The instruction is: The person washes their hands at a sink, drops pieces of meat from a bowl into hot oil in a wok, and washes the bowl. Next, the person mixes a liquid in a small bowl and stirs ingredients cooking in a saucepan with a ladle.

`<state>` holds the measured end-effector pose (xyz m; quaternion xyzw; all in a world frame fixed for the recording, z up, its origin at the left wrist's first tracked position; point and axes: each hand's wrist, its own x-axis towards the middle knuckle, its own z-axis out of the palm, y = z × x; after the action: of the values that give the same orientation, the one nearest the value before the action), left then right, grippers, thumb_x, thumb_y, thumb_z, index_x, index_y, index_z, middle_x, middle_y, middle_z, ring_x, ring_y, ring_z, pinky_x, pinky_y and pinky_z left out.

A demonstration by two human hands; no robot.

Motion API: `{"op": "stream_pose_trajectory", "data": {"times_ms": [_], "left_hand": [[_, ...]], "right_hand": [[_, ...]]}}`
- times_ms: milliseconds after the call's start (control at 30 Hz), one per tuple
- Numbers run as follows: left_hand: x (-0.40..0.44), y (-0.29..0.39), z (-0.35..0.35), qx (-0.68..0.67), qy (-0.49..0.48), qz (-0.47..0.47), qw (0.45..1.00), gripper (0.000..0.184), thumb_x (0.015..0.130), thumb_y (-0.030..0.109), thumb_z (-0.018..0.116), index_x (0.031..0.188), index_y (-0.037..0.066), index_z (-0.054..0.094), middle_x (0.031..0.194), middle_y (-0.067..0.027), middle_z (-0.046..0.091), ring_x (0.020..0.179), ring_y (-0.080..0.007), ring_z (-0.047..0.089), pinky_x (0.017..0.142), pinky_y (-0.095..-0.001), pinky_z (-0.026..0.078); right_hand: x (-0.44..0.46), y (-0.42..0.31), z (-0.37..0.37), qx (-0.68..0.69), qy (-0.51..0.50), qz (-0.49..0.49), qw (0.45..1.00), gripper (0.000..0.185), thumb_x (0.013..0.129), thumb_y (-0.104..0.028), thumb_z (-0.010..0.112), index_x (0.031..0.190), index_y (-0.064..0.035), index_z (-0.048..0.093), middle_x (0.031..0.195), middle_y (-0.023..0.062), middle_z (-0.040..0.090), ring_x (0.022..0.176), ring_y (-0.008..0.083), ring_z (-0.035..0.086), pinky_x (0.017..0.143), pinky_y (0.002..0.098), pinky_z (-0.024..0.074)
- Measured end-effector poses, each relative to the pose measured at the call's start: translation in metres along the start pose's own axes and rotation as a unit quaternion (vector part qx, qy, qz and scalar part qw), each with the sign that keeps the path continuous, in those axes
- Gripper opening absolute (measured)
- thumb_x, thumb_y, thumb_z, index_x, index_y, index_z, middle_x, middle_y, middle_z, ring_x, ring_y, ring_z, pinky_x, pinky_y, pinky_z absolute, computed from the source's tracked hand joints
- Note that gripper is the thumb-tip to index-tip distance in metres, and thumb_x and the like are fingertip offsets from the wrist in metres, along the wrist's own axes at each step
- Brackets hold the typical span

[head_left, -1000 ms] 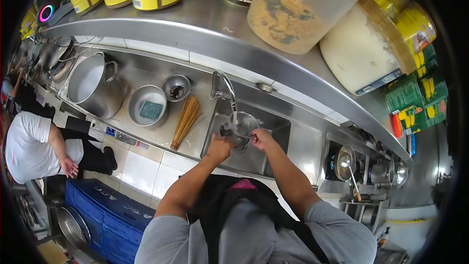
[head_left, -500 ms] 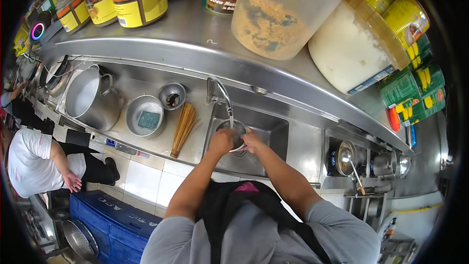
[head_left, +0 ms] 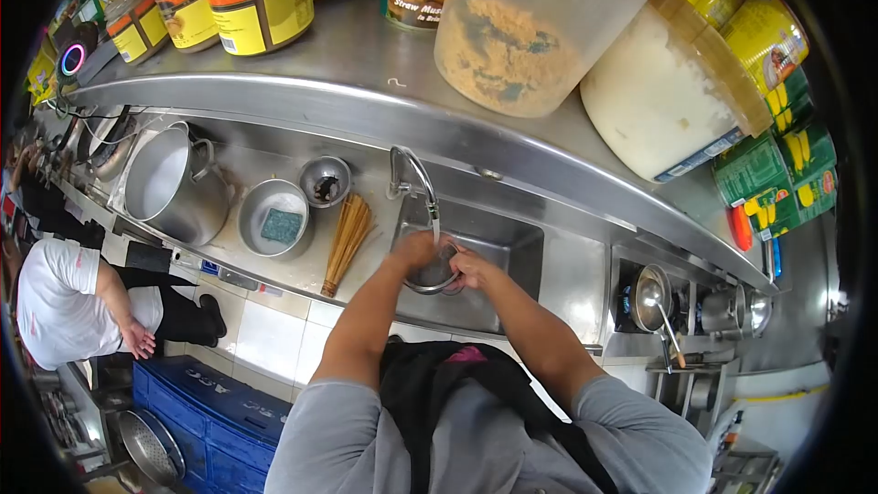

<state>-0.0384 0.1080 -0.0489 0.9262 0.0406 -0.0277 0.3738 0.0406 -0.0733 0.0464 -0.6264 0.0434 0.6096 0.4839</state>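
The right hand (head_left: 465, 270) pinches the bowl's (head_left: 433, 285) rim — under the tap (head_left: 416, 174). The left hand (head_left: 419, 251) is under it too — its fingers I can't make out.

From here I can't make out the fingertips of the left hand (head_left: 416, 249), all blurry at the metal bowl (head_left: 428, 287). The right hand (head_left: 468, 269) hides some rim at three o'clock. At ten o'clock, dark bits (head_left: 325, 187) in the small steel bowl (head_left: 337, 171) are too tiny to name. The top edge cuts off the red-lidded jars (head_left: 261, 5) at eleven o'clock and the tall plastic tub (head_left: 517, 37) near one.
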Motion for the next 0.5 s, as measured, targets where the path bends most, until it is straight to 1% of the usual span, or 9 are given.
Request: {"op": "stream_pose_trajectory", "data": {"times_ms": [33, 167, 233, 267, 333, 367, 400, 467, 500], "left_hand": [[0.005, -0.020, 0.001, -0.080, -0.039, -0.012, 0.996, 0.038, 0.095, 0.038, 0.056, 0.133, 0.034, 0.064, 0.142, -0.0041, 0.058, 0.129, -0.0314, 0.055, 0.109, -0.0546, 0.038], [-0.001, -0.001, -0.013, -0.005, -0.095, -0.135, 0.986, 0.049, 0.096, 0.039, 0.054, 0.142, 0.025, 0.056, 0.142, -0.0109, 0.057, 0.131, -0.0333, 0.054, 0.110, -0.0527, 0.039], [-0.010, 0.051, 0.001, 0.250, 0.118, -0.051, 0.960, 0.064, 0.098, 0.043, 0.049, 0.153, 0.011, 0.039, 0.143, -0.0206, 0.055, 0.132, -0.0349, 0.054, 0.108, -0.0468, 0.042], [-0.007, 0.062, 0.018, 0.251, 0.119, -0.052, 0.959, 0.064, 0.098, 0.043, 0.049, 0.153, 0.011, 0.039, 0.143, -0.0206, 0.055, 0.132, -0.0349, 0.054, 0.108, -0.0468, 0.042], [0.000, 0.071, 0.046, 0.217, 0.166, -0.044, 0.961, 0.076, 0.099, 0.043, 0.050, 0.156, 0.001, 0.023, 0.146, -0.0269, 0.049, 0.136, -0.0350, 0.050, 0.110, -0.0448, 0.041], [-0.002, 0.079, 0.037, -0.021, 0.048, -0.051, 0.997, 0.076, 0.098, 0.041, 0.051, 0.157, 0.003, 0.023, 0.149, -0.0248, 0.047, 0.138, -0.0351, 0.047, 0.112, -0.0478, 0.036], [-0.001, 0.083, 0.032, -0.259, -0.073, -0.055, 0.962, 0.075, 0.097, 0.039, 0.052, 0.158, 0.005, 0.023, 0.153, -0.0227, 0.044, 0.141, -0.0352, 0.044, 0.115, -0.0509, 0.032], [-0.014, 0.093, 0.048, -0.275, -0.059, -0.039, 0.959, 0.074, 0.095, 0.038, 0.055, 0.157, 0.006, 0.029, 0.153, -0.0206, 0.045, 0.142, -0.0342, 0.042, 0.117, -0.0519, 0.029], [-0.021, 0.099, 0.051, -0.291, -0.051, -0.023, 0.955, 0.073, 0.092, 0.036, 0.058, 0.155, 0.007, 0.034, 0.153, -0.0185, 0.046, 0.144, -0.0332, 0.041, 0.119, -0.0528, 0.025]], "right_hand": [[-0.007, -0.002, 0.003, 0.003, -0.013, -0.006, 1.000, 0.083, 0.075, 0.009, 0.045, 0.150, -0.0256, 0.035, 0.130, 0.0173, 0.050, 0.110, 0.0397, 0.061, 0.084, 0.0647, 0.0580], [0.002, 0.018, -0.002, 0.029, 0.030, -0.036, 0.998, 0.080, 0.078, 0.008, 0.043, 0.151, -0.0254, 0.035, 0.131, 0.0166, 0.051, 0.112, 0.0389, 0.061, 0.084, 0.0640, 0.0579], [0.006, 0.015, 0.002, 0.097, 0.067, -0.062, 0.991, 0.076, 0.081, 0.005, 0.041, 0.151, -0.0250, 0.035, 0.132, 0.0159, 0.051, 0.111, 0.0392, 0.062, 0.081, 0.0634, 0.0590], [0.006, 0.011, 0.002, 0.097, 0.066, -0.062, 0.991, 0.076, 0.081, 0.005, 0.041, 0.151, -0.0250, 0.035, 0.132, 0.0159, 0.051, 0.111, 0.0392, 0.062, 0.081, 0.0634, 0.0590], [0.002, 0.002, -0.005, 0.084, 0.102, -0.069, 0.989, 0.067, 0.083, 0.001, 0.049, 0.146, -0.0200, 0.038, 0.118, 0.0152, 0.057, 0.099, 0.0340, 0.065, 0.076, 0.0623, 0.0592], [0.006, 0.003, -0.012, 0.085, 0.102, -0.071, 0.989, 0.067, 0.083, 0.001, 0.049, 0.146, -0.0200, 0.038, 0.118, 0.0152, 0.057, 0.099, 0.0340, 0.065, 0.076, 0.0623, 0.0592], [0.014, 0.006, -0.021, 0.087, 0.157, -0.087, 0.980, 0.070, 0.083, 0.000, 0.047, 0.149, -0.0226, 0.038, 0.120, 0.0148, 0.058, 0.101, 0.0337, 0.065, 0.076, 0.0626, 0.0594], [0.024, 0.009, -0.036, 0.085, 0.209, -0.105, 0.969, 0.073, 0.083, 0.000, 0.044, 0.152, -0.0251, 0.038, 0.122, 0.0145, 0.059, 0.102, 0.0335, 0.065, 0.076, 0.0630, 0.0596], [0.025, 0.010, -0.040, 0.035, 0.211, -0.127, 0.969, 0.068, 0.082, 0.000, 0.048, 0.147, -0.0229, 0.047, 0.117, 0.0117, 0.061, 0.100, 0.0282, 0.065, 0.073, 0.0545, 0.0591]]}}
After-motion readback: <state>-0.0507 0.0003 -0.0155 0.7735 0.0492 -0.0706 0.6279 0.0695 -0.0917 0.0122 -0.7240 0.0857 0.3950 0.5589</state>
